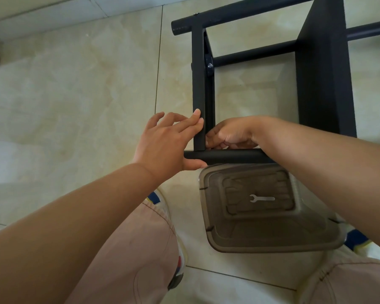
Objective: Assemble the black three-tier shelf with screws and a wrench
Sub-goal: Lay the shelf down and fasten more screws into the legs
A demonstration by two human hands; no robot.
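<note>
The black shelf frame (323, 69) lies on its side on the tiled floor, with round tubes and flat boards. My left hand (169, 141) rests with straight fingers against the edge of a narrow black board (199, 84), its thumb under the near round tube (230, 155). My right hand (230, 133) is curled at the inner corner where that board meets the tube; what its fingertips pinch is hidden. A silver bolt (210, 65) shows on a bracket farther up the board. A small silver wrench (261, 198) lies in a grey plastic tray (270, 235).
The tray sits on the floor just below the near tube, between my knees. My light trousers and shoes (162, 207) fill the bottom of the view. Beige floor tiles (75, 95) spread to the left.
</note>
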